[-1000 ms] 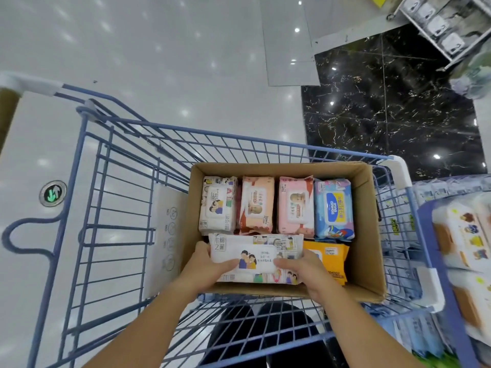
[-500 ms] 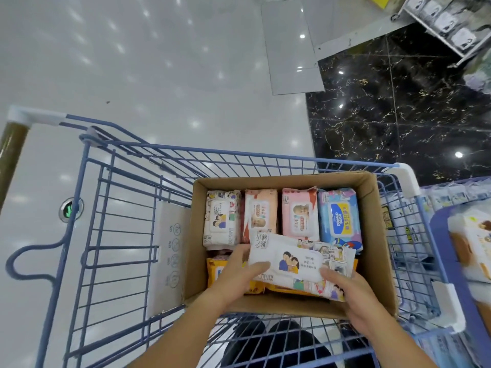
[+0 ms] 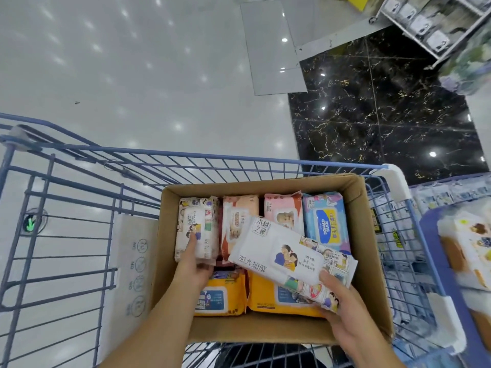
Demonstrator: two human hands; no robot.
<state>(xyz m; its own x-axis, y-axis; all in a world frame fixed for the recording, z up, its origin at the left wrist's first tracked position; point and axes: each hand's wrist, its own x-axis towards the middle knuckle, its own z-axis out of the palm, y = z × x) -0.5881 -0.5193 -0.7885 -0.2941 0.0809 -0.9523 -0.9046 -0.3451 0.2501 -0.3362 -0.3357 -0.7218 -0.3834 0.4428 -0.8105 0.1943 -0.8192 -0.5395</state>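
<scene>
A cardboard box (image 3: 374, 264) sits in a blue wire shopping cart (image 3: 79, 197). Inside stand several wet-wipe packs: a white cartoon pack (image 3: 204, 221) at far left, a peach pack (image 3: 236, 216), a pink pack (image 3: 284, 211) and a blue pack (image 3: 326, 224). Two orange packs (image 3: 265, 296) lie in the near row. My right hand (image 3: 342, 304) grips the near end of another white cartoon pack (image 3: 281, 253), tilted above the box. My left hand (image 3: 192, 261) grips the near end of the far-left white pack, thumb on its face.
A white card (image 3: 132, 261) with round symbols leans inside the cart left of the box. A second blue cart or shelf (image 3: 451, 251) full of packs stands at the right. Glossy white and black floor tiles lie beyond; a white rack (image 3: 425, 25) is far right.
My left hand let go of the white pack and moved to the far-left standing pack. My right hand alone carried the held pack up and right, uncovering both orange packs.
</scene>
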